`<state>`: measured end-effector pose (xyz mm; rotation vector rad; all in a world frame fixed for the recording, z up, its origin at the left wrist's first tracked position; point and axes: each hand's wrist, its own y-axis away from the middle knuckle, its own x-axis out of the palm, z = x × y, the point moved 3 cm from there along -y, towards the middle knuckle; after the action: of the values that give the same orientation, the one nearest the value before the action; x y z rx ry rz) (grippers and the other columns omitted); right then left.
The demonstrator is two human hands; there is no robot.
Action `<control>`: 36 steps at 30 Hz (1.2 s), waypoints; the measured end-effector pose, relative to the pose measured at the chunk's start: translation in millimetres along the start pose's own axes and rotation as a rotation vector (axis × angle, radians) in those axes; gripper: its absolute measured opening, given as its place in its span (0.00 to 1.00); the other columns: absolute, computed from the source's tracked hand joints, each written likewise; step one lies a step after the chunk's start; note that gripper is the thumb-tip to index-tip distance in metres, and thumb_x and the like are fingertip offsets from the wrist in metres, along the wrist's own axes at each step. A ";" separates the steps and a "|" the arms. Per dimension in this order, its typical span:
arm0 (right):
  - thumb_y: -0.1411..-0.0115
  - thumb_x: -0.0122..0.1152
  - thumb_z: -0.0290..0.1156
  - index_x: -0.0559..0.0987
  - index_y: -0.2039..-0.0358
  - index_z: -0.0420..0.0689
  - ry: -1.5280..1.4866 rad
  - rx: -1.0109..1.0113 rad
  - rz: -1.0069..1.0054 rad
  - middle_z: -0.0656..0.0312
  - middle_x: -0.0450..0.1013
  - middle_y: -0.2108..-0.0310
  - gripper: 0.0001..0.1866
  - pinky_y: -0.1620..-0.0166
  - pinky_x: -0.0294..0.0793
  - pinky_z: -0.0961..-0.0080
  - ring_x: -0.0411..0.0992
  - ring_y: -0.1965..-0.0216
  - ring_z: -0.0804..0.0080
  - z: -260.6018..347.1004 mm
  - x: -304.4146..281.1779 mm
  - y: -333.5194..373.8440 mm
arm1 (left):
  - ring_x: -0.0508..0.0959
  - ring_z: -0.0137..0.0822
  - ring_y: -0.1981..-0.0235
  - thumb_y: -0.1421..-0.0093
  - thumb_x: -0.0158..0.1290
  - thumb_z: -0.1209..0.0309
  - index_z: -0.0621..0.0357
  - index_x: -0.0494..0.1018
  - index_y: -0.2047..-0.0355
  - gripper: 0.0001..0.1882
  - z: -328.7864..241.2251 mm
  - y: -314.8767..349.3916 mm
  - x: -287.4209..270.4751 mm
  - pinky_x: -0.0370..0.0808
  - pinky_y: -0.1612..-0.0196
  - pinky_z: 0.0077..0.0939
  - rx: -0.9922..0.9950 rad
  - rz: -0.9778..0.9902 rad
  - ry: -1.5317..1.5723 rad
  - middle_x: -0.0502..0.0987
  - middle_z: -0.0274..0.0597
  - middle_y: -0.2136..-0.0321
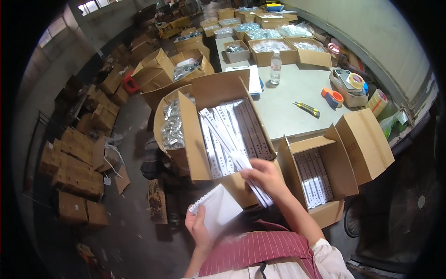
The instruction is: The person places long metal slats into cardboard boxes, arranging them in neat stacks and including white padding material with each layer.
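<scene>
My left hand [199, 227] grips a flat white bag [219, 207] by its zigzag edge, low in front of my apron. My right hand [265, 177] is closed round a few long white perforated strips [239, 160], which slant up over the open carton. Inside that carton [189, 144] lie rows of similar white strips [209, 144] and darker brown-grey ones [253, 135]. To the right, a smaller open carton [334, 162] holds several strips [313, 179] standing side by side.
On the pale table [278, 109] are a clear bottle [275, 67], a utility knife [306, 109], tape rolls [332, 97] and papers [253, 79]. Boxes of bagged parts [269, 45] line its far end. A carton of bagged metal parts [172, 125] stands left; stacked cartons [79, 158] line the floor.
</scene>
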<state>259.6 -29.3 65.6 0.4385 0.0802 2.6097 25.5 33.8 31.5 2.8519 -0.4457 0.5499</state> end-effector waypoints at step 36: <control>0.40 0.55 0.26 0.81 0.60 0.39 0.741 -0.777 -0.215 0.52 0.76 0.51 0.10 0.44 0.70 0.62 0.73 0.47 0.53 37.0 -24.8 37.3 | 0.78 0.42 0.52 0.31 0.49 0.66 0.67 0.70 0.47 0.19 -23.1 -5.9 -95.2 0.73 0.47 0.36 0.019 -0.280 -0.029 0.77 0.49 0.52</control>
<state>275.0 -74.6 98.4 -0.7574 -0.5826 2.2177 -64.4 69.2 14.6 2.8743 -0.0427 0.4616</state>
